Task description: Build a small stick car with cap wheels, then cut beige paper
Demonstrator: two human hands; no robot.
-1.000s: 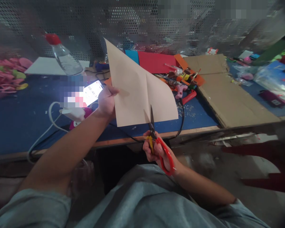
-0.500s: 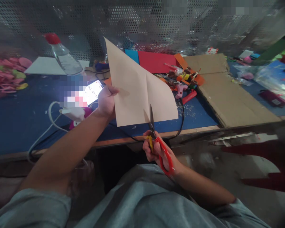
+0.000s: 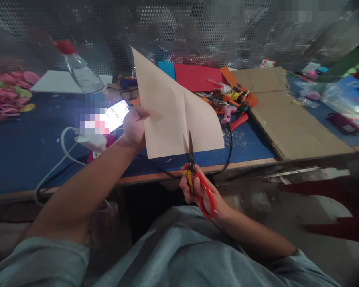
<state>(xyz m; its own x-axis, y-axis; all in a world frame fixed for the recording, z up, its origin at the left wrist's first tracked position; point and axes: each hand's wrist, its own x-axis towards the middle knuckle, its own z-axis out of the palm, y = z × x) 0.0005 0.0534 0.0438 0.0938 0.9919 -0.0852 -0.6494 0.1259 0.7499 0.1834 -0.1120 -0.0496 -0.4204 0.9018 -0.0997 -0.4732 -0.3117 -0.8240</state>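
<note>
A cream sheet of paper (image 3: 164, 115) is held up over the table, its top left corner pointing upward and a crease running down its middle. My left hand (image 3: 134, 126) pinches its left edge, thumb on the near face. In my right hand (image 3: 205, 189) is a pair of scissors (image 3: 208, 195) with red handles and a yellow piece between them. The dark blades point upward at the sheet's lower edge, one in front of the paper near the crease. My fingers are wrapped around the handles.
Behind the sheet lie red card (image 3: 194, 77), a pink glue gun (image 3: 227, 113) and a heap of small tools. Flattened cardboard (image 3: 299, 123) covers the right side. On the left are a clear bottle (image 3: 83, 73), a lit phone (image 3: 118, 114) and a white cable (image 3: 52, 171).
Almost nothing differs. The scissors' handles have shifted very slightly up and left, while the blades stay at the sheet's lower edge. My left hand keeps its hold.
</note>
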